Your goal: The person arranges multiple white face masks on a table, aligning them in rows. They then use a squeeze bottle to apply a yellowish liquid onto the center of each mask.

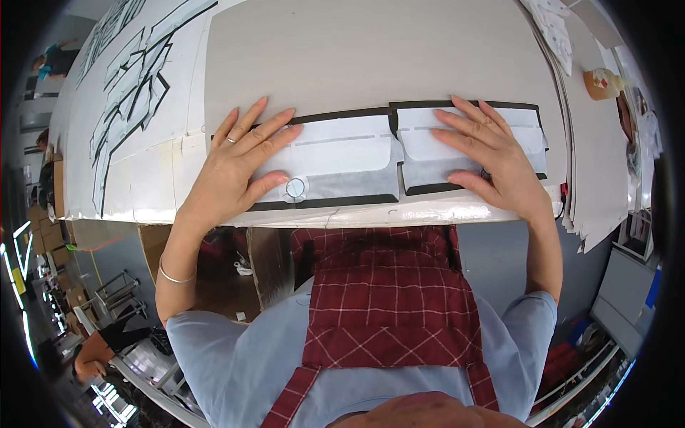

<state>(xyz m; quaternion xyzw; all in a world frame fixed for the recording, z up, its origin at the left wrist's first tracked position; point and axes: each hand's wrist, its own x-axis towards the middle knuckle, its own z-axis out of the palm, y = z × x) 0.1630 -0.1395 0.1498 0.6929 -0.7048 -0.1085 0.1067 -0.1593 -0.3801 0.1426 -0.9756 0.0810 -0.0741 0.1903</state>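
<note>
Two flat white panels with black borders lie side by side along the near edge of the worktable, on a large grey sheet (pixel 371 57). My left hand (pixel 239 167) rests flat on the left panel (pixel 342 153), its fingers spread and its thumb beside a small round disc (pixel 295 188). On the right panel (pixel 424 146) lies my right hand (pixel 492 157), also with fingers spread. Something small and dark shows under its palm, too hidden to name. Neither hand grips anything.
Many similar black-edged white pieces (pixel 135 78) lie at the table's left. A bottle of amber liquid (pixel 603 83) and stacked grey sheets (pixel 596 157) are at the right. Below the table edge stands an open cardboard box (pixel 264 267). Other people are in the background at left.
</note>
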